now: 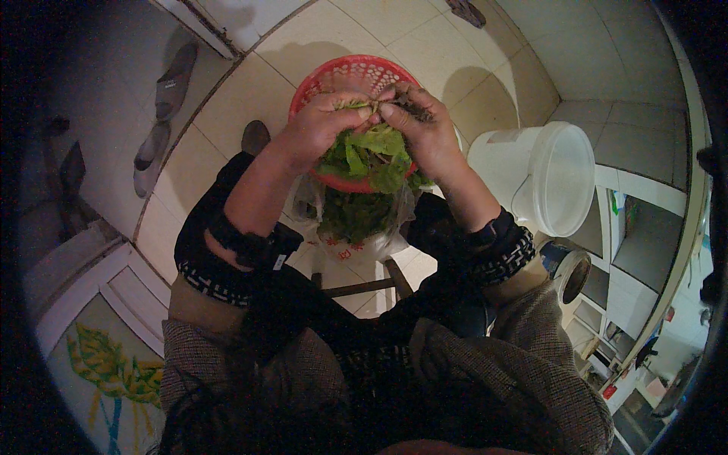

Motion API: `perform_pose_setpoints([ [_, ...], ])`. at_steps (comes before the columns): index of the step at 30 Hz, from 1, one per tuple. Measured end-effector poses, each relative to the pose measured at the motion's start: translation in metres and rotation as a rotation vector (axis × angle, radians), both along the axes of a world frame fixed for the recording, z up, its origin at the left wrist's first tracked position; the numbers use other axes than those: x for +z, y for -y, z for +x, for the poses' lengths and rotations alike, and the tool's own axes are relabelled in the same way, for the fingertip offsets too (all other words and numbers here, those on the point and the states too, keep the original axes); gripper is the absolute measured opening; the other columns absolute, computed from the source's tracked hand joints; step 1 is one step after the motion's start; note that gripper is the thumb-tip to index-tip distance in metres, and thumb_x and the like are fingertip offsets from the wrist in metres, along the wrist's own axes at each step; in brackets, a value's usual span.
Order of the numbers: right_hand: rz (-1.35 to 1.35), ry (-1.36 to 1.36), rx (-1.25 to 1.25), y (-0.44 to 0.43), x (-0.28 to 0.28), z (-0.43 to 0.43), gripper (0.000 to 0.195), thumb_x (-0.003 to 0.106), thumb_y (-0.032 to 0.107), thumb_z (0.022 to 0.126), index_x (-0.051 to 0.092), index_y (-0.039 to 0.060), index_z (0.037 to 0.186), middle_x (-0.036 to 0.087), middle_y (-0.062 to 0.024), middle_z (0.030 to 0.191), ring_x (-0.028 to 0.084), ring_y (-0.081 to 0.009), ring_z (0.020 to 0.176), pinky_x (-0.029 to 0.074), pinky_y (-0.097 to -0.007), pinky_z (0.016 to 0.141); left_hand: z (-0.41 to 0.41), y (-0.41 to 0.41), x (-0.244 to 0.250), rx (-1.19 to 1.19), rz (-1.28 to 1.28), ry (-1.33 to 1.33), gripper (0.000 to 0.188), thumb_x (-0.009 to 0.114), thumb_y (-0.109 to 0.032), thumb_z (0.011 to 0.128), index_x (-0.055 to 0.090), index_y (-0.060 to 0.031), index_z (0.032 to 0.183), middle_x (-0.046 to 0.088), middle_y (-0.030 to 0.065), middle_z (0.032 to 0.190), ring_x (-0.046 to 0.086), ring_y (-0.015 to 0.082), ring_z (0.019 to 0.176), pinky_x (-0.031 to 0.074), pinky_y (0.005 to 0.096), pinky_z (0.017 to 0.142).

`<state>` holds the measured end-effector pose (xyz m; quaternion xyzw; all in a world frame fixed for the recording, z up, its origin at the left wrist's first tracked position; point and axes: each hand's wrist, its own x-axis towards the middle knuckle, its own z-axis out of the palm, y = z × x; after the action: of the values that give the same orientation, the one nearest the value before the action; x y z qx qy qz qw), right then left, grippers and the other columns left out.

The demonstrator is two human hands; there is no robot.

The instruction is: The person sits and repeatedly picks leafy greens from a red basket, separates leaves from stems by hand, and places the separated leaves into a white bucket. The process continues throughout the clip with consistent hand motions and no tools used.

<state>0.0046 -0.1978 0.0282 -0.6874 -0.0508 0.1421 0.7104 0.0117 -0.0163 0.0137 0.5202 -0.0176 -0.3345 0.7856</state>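
Note:
Both hands meet above a red plastic colander basket (352, 67). My left hand (324, 122) pinches a green stem (351, 105) of a leafy vegetable between thumb and fingers. My right hand (418, 122) grips the plant's dark, dirty-looking root end (418, 107), its thumb close to the left one. Broad green leaves (364, 153) fill the near side of the basket; whether some belong to the held plant I cannot tell. Closer to me, between my knees, a translucent plastic bag (341, 247) with red print holds more dark greens (358, 213).
A white plastic bucket (506, 170) stands to the right, with a smaller open container (571, 276) nearer me. Shelving (637, 244) lines the right side. Slippers (152, 151) lie on the left beyond a floor edge. A wooden stool rung (358, 288) shows below the bag.

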Motion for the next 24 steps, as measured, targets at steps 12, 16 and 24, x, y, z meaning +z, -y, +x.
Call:
perform_pose_setpoints([
  [12,-0.273,0.140,-0.057,0.007,-0.004,0.004,0.018,0.063,0.009,0.083,0.057,-0.0010,0.097,0.058,-0.0035,0.090,0.054,-0.0114,0.085,0.045,-0.0258,0.078,0.005,0.006,-0.009,0.188,0.493,0.224,0.024,0.049,-0.013,0.085,0.059,-0.0015,0.103,0.060,0.0031,0.087,0.055,0.0129,0.075,0.044,0.0284,0.069],
  [16,-0.441,0.125,0.060,0.014,-0.010,0.007,0.036,0.067,0.012,0.080,0.052,-0.0012,0.110,0.058,-0.0055,0.094,0.055,-0.0125,0.087,0.046,-0.0263,0.078,0.006,-0.004,0.008,0.188,0.431,0.225,0.027,0.054,-0.024,0.087,0.057,-0.0039,0.104,0.060,0.0015,0.084,0.054,0.0103,0.076,0.045,0.0257,0.069],
  [24,-0.370,0.069,0.079,0.014,-0.020,0.006,0.066,0.071,0.018,0.077,0.035,-0.0034,0.129,0.057,-0.0094,0.102,0.055,-0.0174,0.095,0.046,-0.0296,0.083,0.007,-0.003,0.003,0.162,0.501,0.259,0.026,0.057,-0.020,0.084,0.060,0.0003,0.099,0.062,0.0040,0.089,0.057,0.0108,0.078,0.046,0.0266,0.069],
])
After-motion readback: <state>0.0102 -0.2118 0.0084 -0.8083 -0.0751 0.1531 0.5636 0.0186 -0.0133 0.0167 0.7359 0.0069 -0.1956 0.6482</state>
